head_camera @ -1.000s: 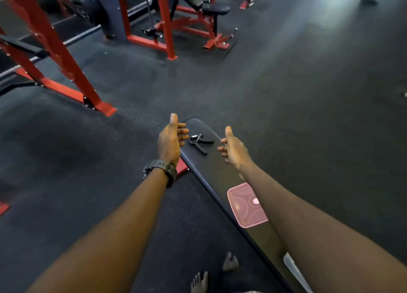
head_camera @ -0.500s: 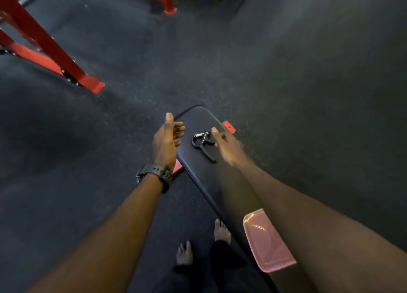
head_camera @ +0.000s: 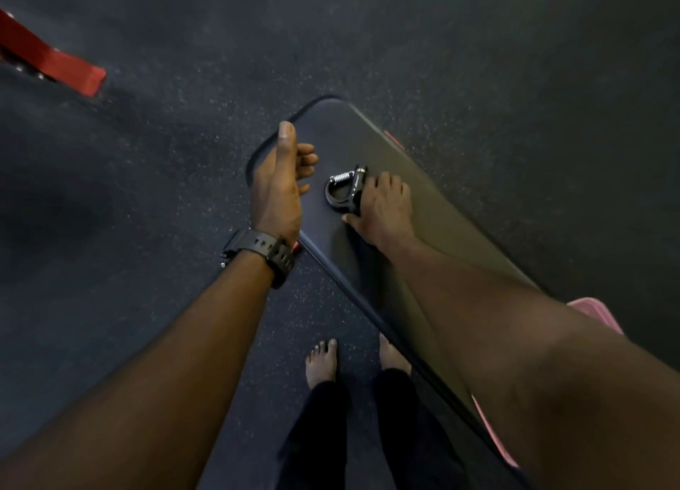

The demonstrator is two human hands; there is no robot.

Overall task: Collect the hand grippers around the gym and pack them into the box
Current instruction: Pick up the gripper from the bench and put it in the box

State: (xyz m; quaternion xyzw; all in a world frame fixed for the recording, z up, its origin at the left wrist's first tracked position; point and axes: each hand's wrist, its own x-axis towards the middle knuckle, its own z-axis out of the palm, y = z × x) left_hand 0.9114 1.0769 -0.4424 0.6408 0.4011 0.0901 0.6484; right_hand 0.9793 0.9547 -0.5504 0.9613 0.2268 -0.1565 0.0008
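Note:
A black hand gripper (head_camera: 344, 189) with a silver spring lies near the far end of a black padded bench (head_camera: 434, 209). My right hand (head_camera: 384, 209) rests on top of it, fingers wrapped over its handles, which are mostly hidden. My left hand (head_camera: 281, 187) hovers just left of it at the bench edge, fingers loosely curled and thumb pointing forward, holding nothing. A black watch sits on that wrist. No box is in view.
A pink object (head_camera: 598, 314) lies on the bench behind my right forearm. My bare feet (head_camera: 322, 360) stand on the dark speckled rubber floor beside the bench. A red machine foot (head_camera: 55, 60) lies at the upper left.
My right hand has come down onto the hand gripper and closed over its handles. The view has tilted down and moved closer. My left hand stays beside the bench edge.

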